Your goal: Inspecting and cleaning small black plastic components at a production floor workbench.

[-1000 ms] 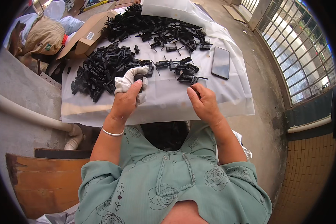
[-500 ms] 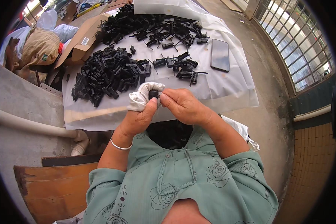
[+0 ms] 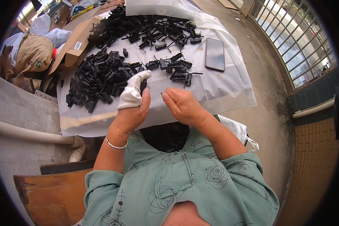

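My left hand (image 3: pixel 133 98) wears a white cloth covering (image 3: pixel 131 97) over its fingers, while the thumb is bare. Between that thumb and the covered fingers shows a black plastic part (image 3: pixel 143 85), mostly hidden. My right hand (image 3: pixel 184 106) is closed in a pinch a little to the right, apart from the left. A tiny dark tip of a small piece (image 3: pixel 162 93) sticks out from its thumb and forefinger; its kind is too small to tell. Beyond the left hand lies a heap of black plastic parts (image 3: pixel 103 77). Several black parts with thin pins (image 3: pixel 173 66) lie beyond the right hand.
A larger pile of black parts with pins (image 3: pixel 147 28) covers the far side of the white-sheeted table (image 3: pixel 214 88). A phone (image 3: pixel 215 54) lies at the right. An open cardboard box (image 3: pixel 75 45) and bags (image 3: pixel 35 52) stand at the far left; a barred window (image 3: pixel 290 41) is at the right.
My hands have drawn apart. The left moved slightly left, its covered fingers straightening around the black part; the right stays pinched. The whole view shifted a little.
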`<state>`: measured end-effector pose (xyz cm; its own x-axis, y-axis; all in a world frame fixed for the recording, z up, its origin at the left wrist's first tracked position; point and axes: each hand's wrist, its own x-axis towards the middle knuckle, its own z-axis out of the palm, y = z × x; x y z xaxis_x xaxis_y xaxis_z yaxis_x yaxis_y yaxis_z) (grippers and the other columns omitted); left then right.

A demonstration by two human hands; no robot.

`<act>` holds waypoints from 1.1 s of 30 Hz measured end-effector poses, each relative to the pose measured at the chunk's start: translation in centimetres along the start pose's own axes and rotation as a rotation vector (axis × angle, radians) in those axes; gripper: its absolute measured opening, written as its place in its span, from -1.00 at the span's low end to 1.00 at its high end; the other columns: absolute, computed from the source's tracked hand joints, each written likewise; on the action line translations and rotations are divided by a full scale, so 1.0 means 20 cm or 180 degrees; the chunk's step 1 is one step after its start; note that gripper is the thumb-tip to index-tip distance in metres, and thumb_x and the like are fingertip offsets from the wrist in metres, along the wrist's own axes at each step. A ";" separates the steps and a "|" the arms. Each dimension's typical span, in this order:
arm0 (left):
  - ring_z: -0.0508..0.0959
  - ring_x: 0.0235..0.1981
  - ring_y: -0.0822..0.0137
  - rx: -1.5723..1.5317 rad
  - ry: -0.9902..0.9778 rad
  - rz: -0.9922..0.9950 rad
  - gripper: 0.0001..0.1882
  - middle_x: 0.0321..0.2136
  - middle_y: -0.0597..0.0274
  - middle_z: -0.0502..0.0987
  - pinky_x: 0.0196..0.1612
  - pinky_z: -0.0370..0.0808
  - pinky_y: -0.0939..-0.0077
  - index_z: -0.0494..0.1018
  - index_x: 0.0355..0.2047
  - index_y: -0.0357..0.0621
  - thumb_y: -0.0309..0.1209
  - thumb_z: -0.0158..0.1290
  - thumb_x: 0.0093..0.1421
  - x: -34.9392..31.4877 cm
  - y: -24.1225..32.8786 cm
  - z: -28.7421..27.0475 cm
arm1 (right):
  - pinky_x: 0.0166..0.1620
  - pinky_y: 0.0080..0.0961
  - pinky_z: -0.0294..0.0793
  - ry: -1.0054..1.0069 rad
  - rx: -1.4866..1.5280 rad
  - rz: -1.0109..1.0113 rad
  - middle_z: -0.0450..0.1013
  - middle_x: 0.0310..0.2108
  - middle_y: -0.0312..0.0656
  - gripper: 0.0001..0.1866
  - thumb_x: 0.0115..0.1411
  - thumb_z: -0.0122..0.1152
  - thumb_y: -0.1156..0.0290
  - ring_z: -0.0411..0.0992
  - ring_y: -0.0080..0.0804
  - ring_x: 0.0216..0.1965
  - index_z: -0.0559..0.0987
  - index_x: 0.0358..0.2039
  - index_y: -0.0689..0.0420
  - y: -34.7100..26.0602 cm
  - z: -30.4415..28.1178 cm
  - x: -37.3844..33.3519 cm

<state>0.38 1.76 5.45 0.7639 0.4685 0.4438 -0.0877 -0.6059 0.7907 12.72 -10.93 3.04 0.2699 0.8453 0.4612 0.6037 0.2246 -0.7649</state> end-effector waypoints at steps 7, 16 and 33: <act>0.32 0.02 0.01 0.2835 0.0710 0.0624 -0.47 -0.05 -0.10 0.37 0.07 0.24 0.24 0.37 0.00 -0.18 -0.47 0.13 -0.05 0.07 -0.06 -0.19 | -0.42 -0.30 0.45 0.0091 -0.2542 0.0915 0.46 -0.51 -0.14 -0.70 0.08 0.14 0.29 0.46 -0.13 -0.48 0.39 -0.21 0.14 0.14 -0.12 0.01; 0.39 -0.05 0.03 0.0884 -0.0218 0.0427 -0.57 -0.08 0.00 0.42 0.02 0.33 0.31 0.40 -0.07 -0.21 -0.58 0.07 -0.02 -0.13 -0.09 0.05 | -0.46 -0.44 0.36 0.0844 -0.1354 -0.0130 0.42 -0.54 -0.09 -0.86 0.06 0.04 0.61 0.40 -0.20 -0.55 0.44 -0.31 0.21 0.15 -0.14 -0.05; 0.47 -0.26 0.44 -0.0924 -0.1250 0.0513 -0.73 -0.25 0.18 0.49 -0.18 0.42 0.60 0.45 -0.22 -0.24 -0.60 0.14 0.02 -0.14 0.17 -0.05 | -0.62 -0.78 0.09 -0.1098 0.3180 0.1787 0.30 -0.54 -0.45 -0.84 0.20 0.04 0.38 0.14 -0.78 -0.64 0.38 -0.22 0.11 -0.03 -0.06 -0.09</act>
<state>-2.60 -0.97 7.31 0.9036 0.0732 0.4220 -0.3556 -0.4209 0.8345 12.74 -13.25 3.21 0.0016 0.9970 -0.0772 -0.4251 -0.0692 -0.9025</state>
